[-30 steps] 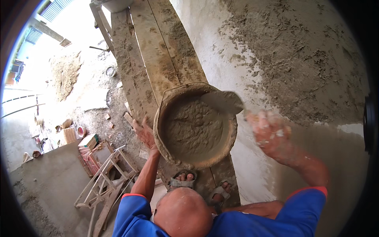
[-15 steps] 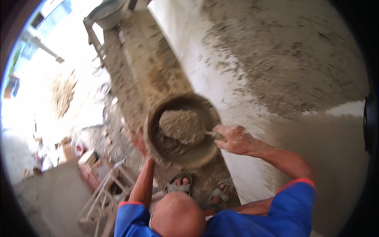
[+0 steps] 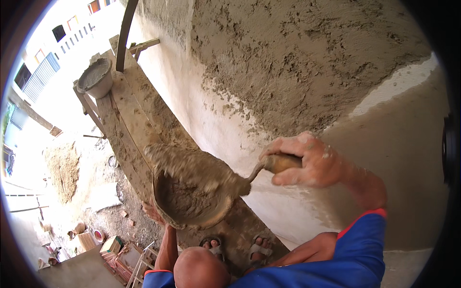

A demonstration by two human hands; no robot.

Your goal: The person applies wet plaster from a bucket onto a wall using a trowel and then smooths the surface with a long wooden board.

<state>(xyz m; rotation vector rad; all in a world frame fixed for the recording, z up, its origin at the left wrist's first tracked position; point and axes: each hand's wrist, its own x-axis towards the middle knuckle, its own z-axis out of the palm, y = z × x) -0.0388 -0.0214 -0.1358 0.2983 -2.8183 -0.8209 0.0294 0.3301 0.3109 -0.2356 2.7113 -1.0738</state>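
My right hand (image 3: 305, 161) grips a trowel's wooden handle (image 3: 281, 163). Its blade, heaped with wet grey mortar (image 3: 194, 163), is raised over a round bucket (image 3: 216, 213) that holds more mortar and stands on dirty wooden planks (image 3: 125, 129). My left hand (image 3: 152, 211) holds the bucket's left side, its fingers partly hidden by it. The loaded blade is smeared by motion. My sandalled feet show on the plank below the bucket.
A wall (image 3: 297, 57) with rough mortar rises at right. A second bucket (image 3: 103, 84) stands on the planks' far end beside an upright post (image 3: 126, 33). Down at left lie a sand pile (image 3: 62, 168), boxes (image 3: 111, 247), broken bricks and a wooden frame (image 3: 141, 271).
My right hand has lifted the trowel out of the bucket with a load of mortar on it. The view has swung, showing more of the planks' far end and the wall.
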